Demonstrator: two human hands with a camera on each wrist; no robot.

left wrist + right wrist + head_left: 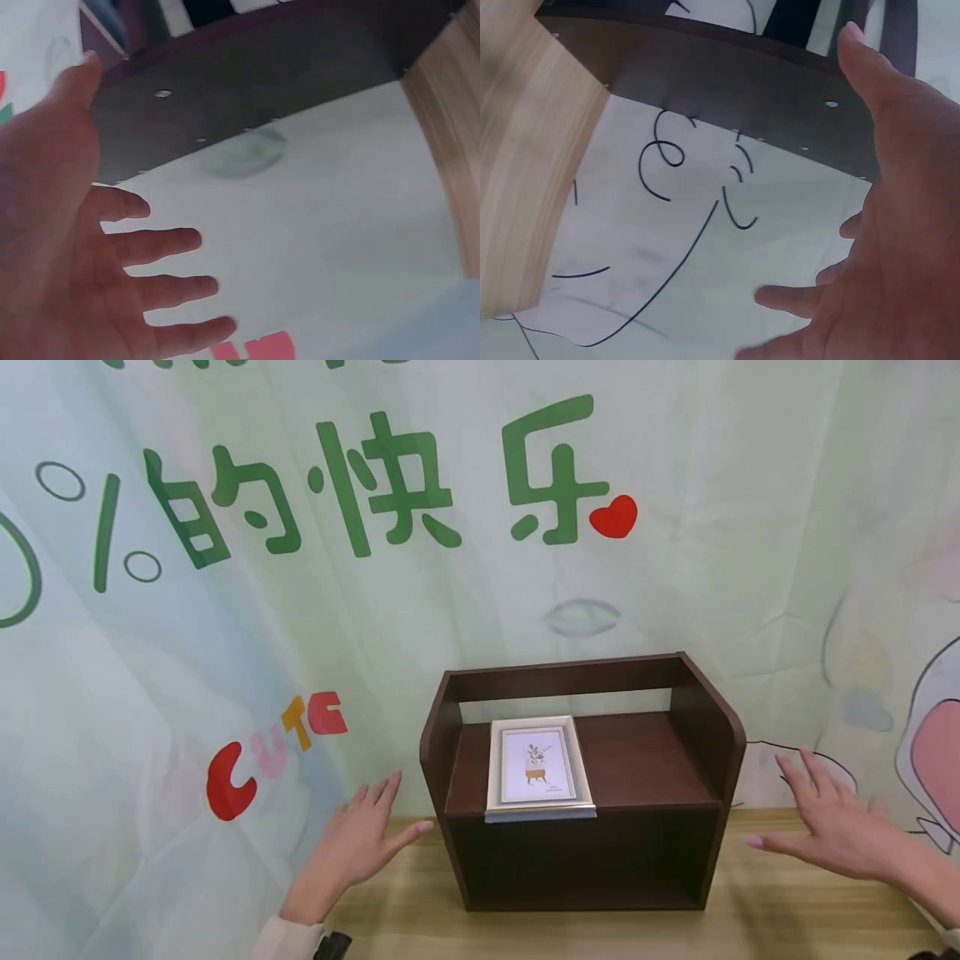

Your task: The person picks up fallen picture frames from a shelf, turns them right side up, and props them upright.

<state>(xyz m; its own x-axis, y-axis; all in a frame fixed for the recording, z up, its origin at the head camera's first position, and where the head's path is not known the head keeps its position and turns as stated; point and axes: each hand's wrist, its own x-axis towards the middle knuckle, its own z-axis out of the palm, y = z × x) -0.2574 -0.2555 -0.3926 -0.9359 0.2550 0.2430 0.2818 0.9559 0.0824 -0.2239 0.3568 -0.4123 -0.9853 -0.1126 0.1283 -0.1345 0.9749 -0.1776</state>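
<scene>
A dark brown two-tier wooden shelf (652, 760) stands upright on the table. On the left part of its upper board lies a picture frame (496, 768) with a pale border and a drawing of a potted plant, its lower edge reaching over the board's front edge. My left hand (352, 839) hovers left of the shelf, fingers straight and thumb spread toward it. On the other side, my right hand (840, 827) is held up with fingers spread, apart from the shelf's right panel. Both hands hold nothing; each wrist view shows an outer side panel (247, 90) beside the palm.
The light wood-grain table (600, 935) runs under the shelf. Behind it hangs a pale green printed cloth (750, 527) with green characters, a red heart (615, 517) and coloured letters. The shelf's lower compartment (577, 860) opens toward me.
</scene>
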